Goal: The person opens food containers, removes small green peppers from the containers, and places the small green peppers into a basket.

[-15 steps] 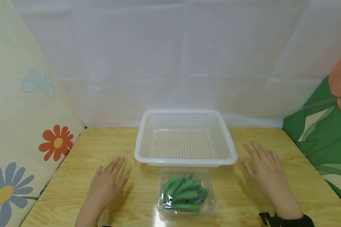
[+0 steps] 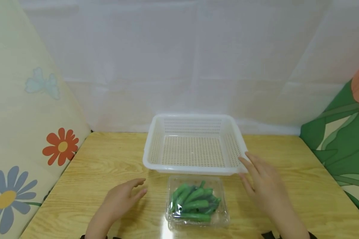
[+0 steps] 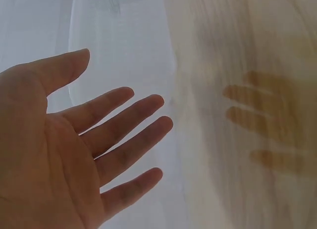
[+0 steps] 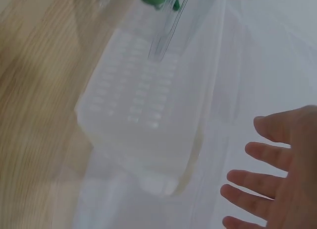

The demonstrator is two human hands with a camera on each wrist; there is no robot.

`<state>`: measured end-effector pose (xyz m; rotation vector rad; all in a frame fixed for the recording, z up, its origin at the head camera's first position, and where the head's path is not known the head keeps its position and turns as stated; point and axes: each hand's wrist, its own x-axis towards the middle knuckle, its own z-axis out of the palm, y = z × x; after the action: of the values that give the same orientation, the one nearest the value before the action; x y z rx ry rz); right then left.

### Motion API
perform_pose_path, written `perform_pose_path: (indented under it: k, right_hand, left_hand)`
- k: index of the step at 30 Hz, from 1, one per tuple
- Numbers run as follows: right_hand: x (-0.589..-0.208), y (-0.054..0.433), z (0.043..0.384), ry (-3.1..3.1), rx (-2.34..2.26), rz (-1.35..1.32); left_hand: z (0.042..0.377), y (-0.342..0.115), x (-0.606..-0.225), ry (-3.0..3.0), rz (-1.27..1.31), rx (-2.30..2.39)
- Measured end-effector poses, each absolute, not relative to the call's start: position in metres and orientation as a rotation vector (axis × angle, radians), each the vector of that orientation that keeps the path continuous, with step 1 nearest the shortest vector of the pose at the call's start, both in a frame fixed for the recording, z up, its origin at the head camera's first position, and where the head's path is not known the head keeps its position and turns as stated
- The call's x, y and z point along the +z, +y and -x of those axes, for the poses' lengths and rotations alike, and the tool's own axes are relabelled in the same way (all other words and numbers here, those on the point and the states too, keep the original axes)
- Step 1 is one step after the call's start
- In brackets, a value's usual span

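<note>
A clear plastic box [image 2: 223,212] holding long green vegetables [image 2: 194,200] sits on the wooden table. Just behind it stands a white perforated plastic basket [image 2: 194,170]. My right hand [image 2: 266,187] reaches over the basket's front right corner, its fingertips overlapping the rim in the head view. In the right wrist view the fingers [image 4: 257,179] are spread and loosely extended. To the left of the box my left hand [image 2: 121,199] hovers with thumb and fingers apart, pointing toward it. Nothing lies in the left palm [image 3: 54,154].
Behind the wooden table [image 2: 116,156] hangs a white cloth [image 2: 131,66]. A flower-printed panel [image 2: 62,113] borders the left side, and a green leaf-printed one [image 2: 344,142] the right. Both wrist views look hazy and layered.
My right hand has moved left, from beside the basket to its front right corner. The left hand has shifted right, nearer the box, and its fingers have turned rightward. Basket and box stay put.
</note>
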<state>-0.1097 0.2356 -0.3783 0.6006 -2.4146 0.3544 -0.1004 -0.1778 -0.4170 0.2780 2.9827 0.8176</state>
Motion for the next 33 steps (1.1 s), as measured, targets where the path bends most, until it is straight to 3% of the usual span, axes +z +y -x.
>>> perform_pose_path:
  k: [33]
  right_hand:
    - [-0.393, 0.196, 0.09, -2.769, 0.454, -0.609]
  left_hand:
    - [0.089, -0.122, -0.432, 2.247, -0.338, 1.655]
